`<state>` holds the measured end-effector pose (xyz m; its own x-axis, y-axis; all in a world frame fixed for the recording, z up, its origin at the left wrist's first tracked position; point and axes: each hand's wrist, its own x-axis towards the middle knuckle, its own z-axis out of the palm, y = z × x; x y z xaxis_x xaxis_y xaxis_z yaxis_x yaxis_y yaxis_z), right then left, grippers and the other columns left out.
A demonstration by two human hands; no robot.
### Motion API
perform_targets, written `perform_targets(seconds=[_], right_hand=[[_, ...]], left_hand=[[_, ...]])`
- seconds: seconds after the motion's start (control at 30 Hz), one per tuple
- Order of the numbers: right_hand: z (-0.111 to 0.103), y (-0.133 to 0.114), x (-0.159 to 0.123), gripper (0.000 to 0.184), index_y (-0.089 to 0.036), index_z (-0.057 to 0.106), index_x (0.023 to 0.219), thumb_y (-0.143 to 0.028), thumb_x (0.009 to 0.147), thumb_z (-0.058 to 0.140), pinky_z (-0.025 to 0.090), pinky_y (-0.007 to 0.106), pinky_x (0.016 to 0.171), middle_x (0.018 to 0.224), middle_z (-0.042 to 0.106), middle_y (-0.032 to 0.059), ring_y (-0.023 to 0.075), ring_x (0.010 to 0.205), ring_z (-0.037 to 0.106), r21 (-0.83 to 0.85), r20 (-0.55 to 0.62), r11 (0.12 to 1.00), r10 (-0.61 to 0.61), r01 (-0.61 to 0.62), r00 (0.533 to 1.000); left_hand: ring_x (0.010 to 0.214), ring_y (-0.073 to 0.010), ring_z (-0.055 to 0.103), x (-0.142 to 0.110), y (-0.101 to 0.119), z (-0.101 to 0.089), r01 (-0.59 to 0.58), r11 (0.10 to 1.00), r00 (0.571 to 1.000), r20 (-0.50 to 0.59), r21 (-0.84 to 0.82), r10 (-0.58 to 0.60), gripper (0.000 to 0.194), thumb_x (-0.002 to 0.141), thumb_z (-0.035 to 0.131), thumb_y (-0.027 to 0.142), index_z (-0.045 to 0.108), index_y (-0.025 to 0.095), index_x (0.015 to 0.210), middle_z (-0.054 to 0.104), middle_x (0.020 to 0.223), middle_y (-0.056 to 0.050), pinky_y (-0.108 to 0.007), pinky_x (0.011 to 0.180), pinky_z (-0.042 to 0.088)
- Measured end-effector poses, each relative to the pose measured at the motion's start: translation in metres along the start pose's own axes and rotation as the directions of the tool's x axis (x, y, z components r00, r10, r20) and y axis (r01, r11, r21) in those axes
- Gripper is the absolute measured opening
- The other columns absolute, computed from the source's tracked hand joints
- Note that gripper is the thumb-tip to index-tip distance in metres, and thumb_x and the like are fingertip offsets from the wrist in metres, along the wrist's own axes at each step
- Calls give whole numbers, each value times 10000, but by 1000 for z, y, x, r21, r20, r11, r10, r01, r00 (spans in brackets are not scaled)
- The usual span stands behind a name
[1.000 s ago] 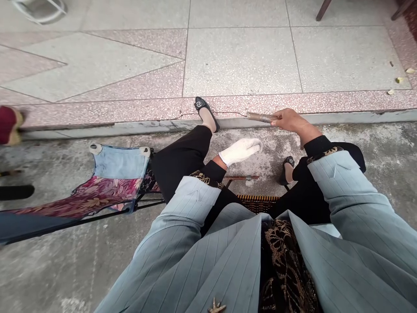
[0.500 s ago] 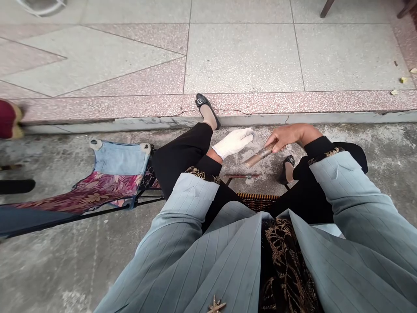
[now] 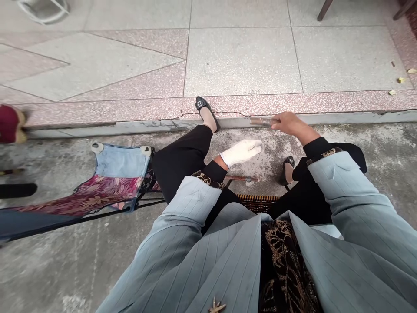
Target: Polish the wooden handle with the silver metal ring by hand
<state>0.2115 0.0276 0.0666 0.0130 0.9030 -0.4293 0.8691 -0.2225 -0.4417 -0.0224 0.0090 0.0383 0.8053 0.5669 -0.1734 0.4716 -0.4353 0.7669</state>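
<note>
My right hand (image 3: 288, 123) is closed around one end of a short brownish stick (image 3: 259, 121), which has a wire-like coil wound round it near my fingers. The stick lies nearly level in front of the step's edge, its free end pointing left. Lower and to the left is my left hand (image 3: 241, 152), in a white knitted glove. Its fingers are pressed together, with a greyish patch at the fingertips; whether something small is pinched there I cannot make out. The two hands are apart. Below the glove runs a reddish rod (image 3: 243, 178) with a wire binding.
A woven seat edge (image 3: 257, 201) shows between my legs. On the left stands a folding chair (image 3: 122, 161) with blue and floral cloth. Ahead, a low tiled step (image 3: 241, 61) has my left shoe (image 3: 203, 106) against its edge. Furniture legs (image 3: 324, 11) stand at the top right.
My right hand has moved up and slightly forward with the stick, which has turned from slanting to nearly level. My left hand has shifted a little right and closer to me.
</note>
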Motion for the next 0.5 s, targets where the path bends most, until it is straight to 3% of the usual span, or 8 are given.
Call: perform_targets(seconds=[0.07, 0.13, 0.2, 0.27, 0.3, 0.37, 0.43, 0.5], right_hand=[[7, -5, 1, 281, -177, 757, 1093, -285, 847, 676, 477, 354, 776, 1029, 711, 109, 243, 896, 634, -234, 97, 972, -16, 38, 995], [9, -8, 0, 267, -194, 771, 1070, -270, 827, 692, 464, 334, 745, 994, 724, 93, 227, 857, 634, -281, 328, 947, -56, 153, 943], [6, -9, -4, 305, -198, 775, 1075, -290, 789, 728, 456, 303, 699, 900, 727, 62, 184, 761, 617, -120, 621, 949, -158, 292, 768], [-4, -9, -10, 432, -188, 750, 1149, -362, 754, 756, 457, 278, 674, 842, 715, 34, 143, 690, 588, 170, 755, 931, -334, 323, 565], [-11, -8, -13, 508, -181, 724, 1200, -405, 746, 758, 462, 271, 676, 855, 712, 30, 131, 688, 580, 315, 711, 901, -432, 298, 555], [-24, -9, -20, 580, -169, 691, 1240, -441, 733, 762, 470, 261, 673, 858, 703, 24, 117, 685, 565, 521, 524, 824, -516, 224, 678], [-32, -9, -25, 559, -160, 698, 1196, -436, 717, 781, 473, 249, 648, 828, 686, 18, 107, 660, 543, 627, 337, 757, -476, 183, 812], [-33, -9, -24, 477, -148, 722, 1082, -437, 709, 796, 472, 235, 609, 784, 666, 21, 101, 631, 535, 721, 179, 671, -425, 176, 887]], left_hand=[[709, -188, 597, -2, -2, -7, -30, 998, 999, -32, 52, 32, 280, 920, 438, 370, 645, 192, 857, 635, 741, -43, -323, 695, 436], [731, -195, 599, -5, -8, -15, -46, 993, 997, -54, 110, 52, 299, 930, 413, 374, 640, 187, 874, 642, 769, -48, -322, 713, 436], [780, -200, 607, -7, -15, -23, -40, 989, 996, -75, 140, 51, 329, 946, 388, 385, 640, 176, 910, 658, 829, -55, -321, 755, 440], [842, -201, 618, -9, -21, -28, -27, 995, 995, -97, 97, 37, 343, 953, 386, 395, 638, 162, 958, 678, 917, -67, -319, 803, 447], [868, -200, 624, -10, -23, -28, -22, 998, 994, -108, 57, 28, 348, 954, 392, 401, 634, 154, 986, 684, 961, -74, -316, 817, 453], [896, -201, 634, -11, -23, -27, -10, 1000, 991, -131, -4, 9, 366, 961, 393, 421, 628, 145, 1015, 689, 1008, -90, -313, 826, 465], [895, -206, 639, -13, -21, -23, 15, 1000, 986, -166, 3, -14, 392, 973, 375, 451, 629, 153, 1001, 690, 994, -98, -319, 817, 474], [906, -210, 639, -14, -18, -17, 56, 997, 976, -214, 48, -44, 399, 980, 369, 471, 630, 170, 979, 690, 971, -96, -328, 830, 474]])
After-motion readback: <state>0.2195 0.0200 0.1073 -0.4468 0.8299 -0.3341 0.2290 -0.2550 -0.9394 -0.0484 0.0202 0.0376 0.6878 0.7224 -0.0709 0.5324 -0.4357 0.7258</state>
